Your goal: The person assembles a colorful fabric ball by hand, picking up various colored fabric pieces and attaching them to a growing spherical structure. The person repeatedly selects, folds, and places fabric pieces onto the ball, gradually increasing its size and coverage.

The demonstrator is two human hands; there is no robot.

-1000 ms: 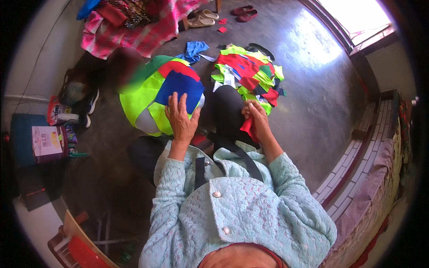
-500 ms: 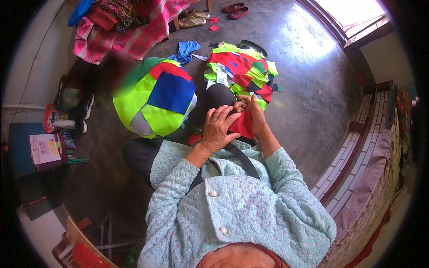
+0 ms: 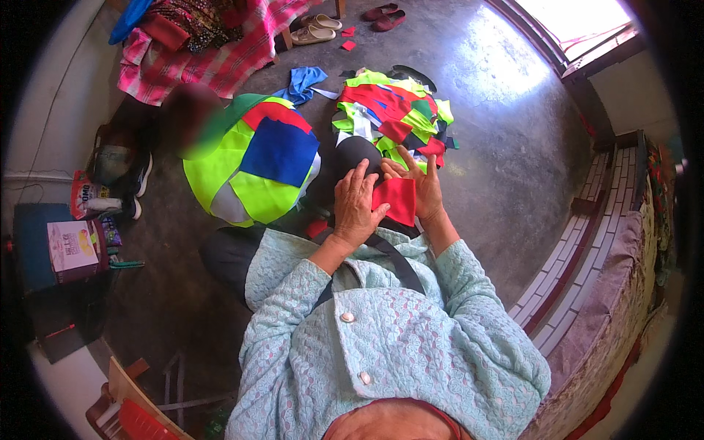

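Between my hands is a square piece of red cloth [image 3: 396, 201], raised in front of my dark-clad knee [image 3: 358, 152]. My left hand [image 3: 356, 204] grips its left side, the thumb along the edge and the other fingers stretched out nearly flat. On the other side, my right hand [image 3: 427, 196] holds the cloth at its upper right, several fingers raised and apart behind it. Part of each grip is hidden. Just beyond my knee lies a heap of cloth scraps [image 3: 392, 106] in red, neon yellow, white, green and black.
Left of my knee is a round patchwork of neon yellow, blue and red cloth [image 3: 249, 165], beside a person's blurred head [image 3: 192, 117]. Slippers [image 3: 314, 34] and dark red shoes [image 3: 383, 17] lie at the back. A box [image 3: 73, 246] stands at the left wall.
The red cloth has come up higher and shows flatter between my hands. My right fingers have opened from a curled pinch and spread upward. My left hand has barely shifted.
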